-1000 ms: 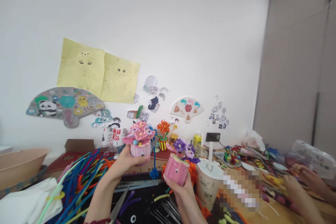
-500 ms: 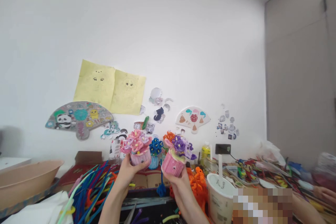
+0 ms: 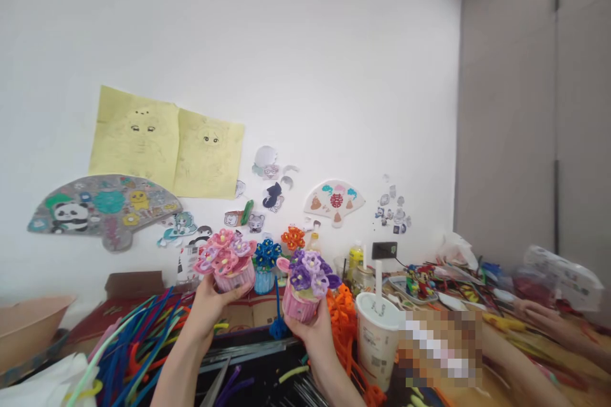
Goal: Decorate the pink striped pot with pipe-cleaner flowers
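My left hand (image 3: pixel 210 302) is closed around a small pink pipe-cleaner flowerpot (image 3: pixel 235 276) with pink and lilac flowers (image 3: pixel 226 250) on top. In my right hand (image 3: pixel 312 331) I hold a second pink flowerpot (image 3: pixel 300 306), topped with purple and lilac flowers (image 3: pixel 310 272). Both pots are lifted in front of me, apart from each other and slightly tilted. Between and behind them is a blue pot (image 3: pixel 264 281) bearing dark blue flowers (image 3: pixel 267 253). Orange flowers (image 3: pixel 293 238) show farther back.
Pipe cleaners (image 3: pixel 138 331) in many colours lie at the left, near a beige basin (image 3: pixel 31 331). Scissors (image 3: pixel 216 385) rest in front. A lidded cup with a straw (image 3: pixel 379 343) stands beside an orange pile (image 3: pixel 341 318). Another person's hand (image 3: pixel 537 313) is at the right.
The view has turned to the right, so the wall and table things sit farther left. The purple-flowered pot has tipped more upright in my right hand. Both hands keep their hold.
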Available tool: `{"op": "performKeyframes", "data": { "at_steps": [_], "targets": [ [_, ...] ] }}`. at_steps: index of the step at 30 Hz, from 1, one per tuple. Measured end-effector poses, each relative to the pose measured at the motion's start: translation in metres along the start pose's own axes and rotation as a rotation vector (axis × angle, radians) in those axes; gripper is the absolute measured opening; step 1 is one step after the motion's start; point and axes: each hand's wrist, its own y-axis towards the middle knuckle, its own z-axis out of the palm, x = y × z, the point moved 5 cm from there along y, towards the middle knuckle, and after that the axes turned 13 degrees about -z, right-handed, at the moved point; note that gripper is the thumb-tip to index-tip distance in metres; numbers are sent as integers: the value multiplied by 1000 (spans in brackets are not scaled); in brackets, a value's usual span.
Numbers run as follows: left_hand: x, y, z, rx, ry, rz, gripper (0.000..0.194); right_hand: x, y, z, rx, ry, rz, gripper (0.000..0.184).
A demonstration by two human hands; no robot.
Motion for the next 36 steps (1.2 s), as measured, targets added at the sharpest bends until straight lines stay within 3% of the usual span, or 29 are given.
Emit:
{"op": "performKeyframes", "data": {
  "at_steps": [11, 20, 36],
  "targets": [
    [-4, -6, 5, 19, -18, -15, 77, 12, -13, 10, -27, -28, 62, 62],
    [-3, -6, 5, 42, 5, -22, 71, 10, -17, 10, -13, -33, 80, 67],
    [25, 8, 3, 5, 88, -119, 73, 15, -13, 13, 83, -30, 105, 75]
  ]
}}
